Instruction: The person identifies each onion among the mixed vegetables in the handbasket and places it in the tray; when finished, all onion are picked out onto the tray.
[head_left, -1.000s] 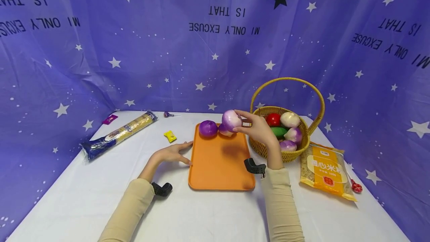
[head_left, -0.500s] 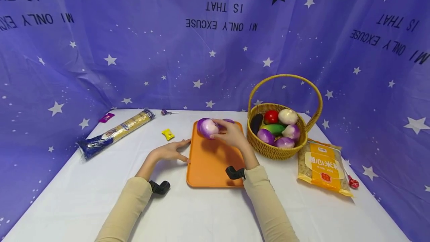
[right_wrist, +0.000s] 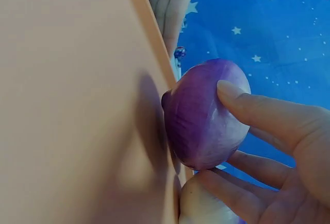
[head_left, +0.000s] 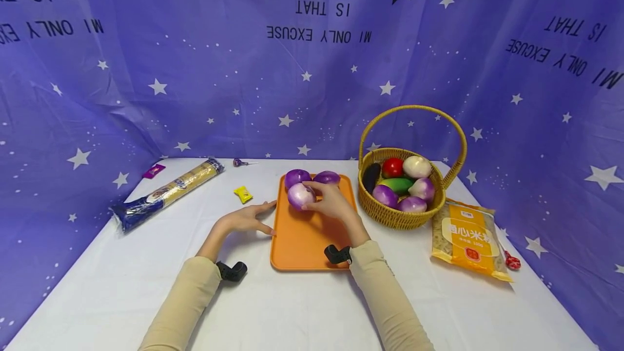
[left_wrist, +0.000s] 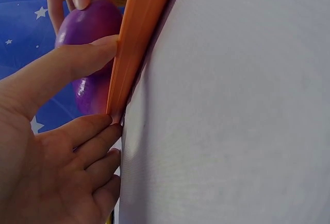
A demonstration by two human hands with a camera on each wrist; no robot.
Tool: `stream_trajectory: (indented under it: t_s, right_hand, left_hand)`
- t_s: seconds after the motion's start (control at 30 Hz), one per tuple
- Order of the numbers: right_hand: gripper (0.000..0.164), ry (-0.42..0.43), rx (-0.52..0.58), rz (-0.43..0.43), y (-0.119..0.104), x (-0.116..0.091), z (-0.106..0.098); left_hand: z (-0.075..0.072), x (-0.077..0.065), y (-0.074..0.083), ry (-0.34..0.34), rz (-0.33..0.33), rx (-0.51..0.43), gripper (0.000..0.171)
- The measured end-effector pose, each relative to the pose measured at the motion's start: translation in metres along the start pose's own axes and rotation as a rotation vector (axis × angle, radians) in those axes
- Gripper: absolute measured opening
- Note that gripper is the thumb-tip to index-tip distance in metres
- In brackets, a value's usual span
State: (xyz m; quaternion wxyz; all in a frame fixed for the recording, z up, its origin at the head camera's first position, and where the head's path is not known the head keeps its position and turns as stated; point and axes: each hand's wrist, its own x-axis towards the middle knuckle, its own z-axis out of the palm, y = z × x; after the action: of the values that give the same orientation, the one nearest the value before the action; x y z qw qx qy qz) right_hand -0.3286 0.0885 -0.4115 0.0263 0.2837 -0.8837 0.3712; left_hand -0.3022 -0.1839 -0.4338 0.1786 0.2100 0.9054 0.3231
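Note:
My right hand (head_left: pixel 331 202) holds a purple-and-white onion (head_left: pixel 300 197) between thumb and fingers, low over the orange tray (head_left: pixel 302 242). In the right wrist view the onion (right_wrist: pixel 206 116) sits close to the tray's surface. Behind it on the tray lie a darker purple onion (head_left: pixel 296 177) at the far left corner and another purple onion (head_left: pixel 327 177) to its right. My left hand (head_left: pixel 246 220) touches the tray's left edge with straight, spread fingers; in the left wrist view its thumb (left_wrist: pixel 85 59) rests on the rim.
Right of the tray stands a wicker basket (head_left: pixel 401 221) holding a tomato, an eggplant, a green vegetable and several onion-like ones. A yellow food packet (head_left: pixel 470 240) and a red lollipop (head_left: pixel 512 260) lie beyond. On the left are a long noodle pack (head_left: pixel 168 194) and a yellow candy (head_left: pixel 242 194).
My right hand has carried the onion left and down from the tray's far right to its left side, in front of the darker onion. The left hand stays at the tray edge.

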Motion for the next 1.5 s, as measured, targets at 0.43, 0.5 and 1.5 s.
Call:
stream_trajectory:
  t_s: [0.43, 0.5, 1.5]
  right_hand:
    - [0.063, -0.023, -0.043, 0.022, 0.002, 0.0, 0.002]
    - [0.063, -0.025, -0.049, 0.032, 0.002, 0.0, 0.003]
    - [0.057, 0.01, -0.247, -0.102, -0.013, -0.039, -0.092]
  left_hand:
    - [-0.003, -0.002, 0.005, 0.001, 0.008, -0.001, 0.094]
    - [-0.003, -0.002, 0.005, 0.0, 0.01, -0.003, 0.095]
    - [0.001, -0.001, 0.001, 0.006, 0.016, -0.003, 0.095]
